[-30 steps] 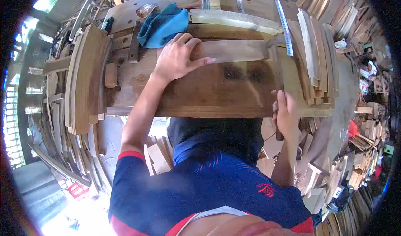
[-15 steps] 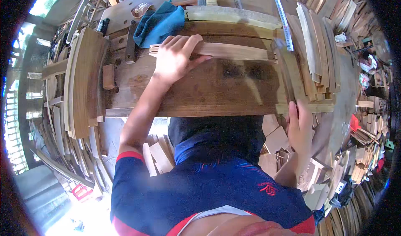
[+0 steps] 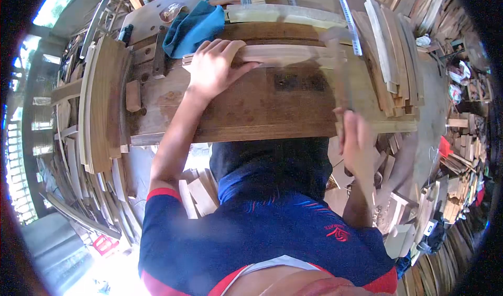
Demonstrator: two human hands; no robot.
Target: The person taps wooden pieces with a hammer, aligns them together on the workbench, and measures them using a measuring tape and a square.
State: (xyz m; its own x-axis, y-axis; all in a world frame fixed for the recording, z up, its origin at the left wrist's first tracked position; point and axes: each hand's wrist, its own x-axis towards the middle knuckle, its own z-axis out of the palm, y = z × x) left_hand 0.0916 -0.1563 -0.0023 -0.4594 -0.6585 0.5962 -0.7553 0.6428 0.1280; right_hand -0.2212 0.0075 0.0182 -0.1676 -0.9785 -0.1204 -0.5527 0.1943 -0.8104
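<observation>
My left hand (image 3: pixel 212 70) is closed over the left part of a pale wooden strip (image 3: pixel 288 55), which lies crosswise on the workbench (image 3: pixel 241 102). The strip's left end, slotted by the look of it, sticks out past my fingers. In my right hand (image 3: pixel 356 139) is the lower handle of a hammer (image 3: pixel 343 81), smeared by motion. Its blurred head overlaps the strip's right end in the view; whether they touch I cannot tell. Just beyond my left hand a blue cloth (image 3: pixel 194 29) lies crumpled.
Curved boards are stacked at the left (image 3: pixel 102 102) and right (image 3: pixel 387 60) of the bench. A small wood block (image 3: pixel 133 96), a dark bar (image 3: pixel 160 52), a round dish (image 3: pixel 173 12), a pale board (image 3: pixel 288 15) and a tape measure blade (image 3: pixel 347 15) lie on top.
My right hand and the hammer have moved left, bringing the hammer's head over the strip's right end. My left hand keeps its hold; the whole view has shifted slightly.
</observation>
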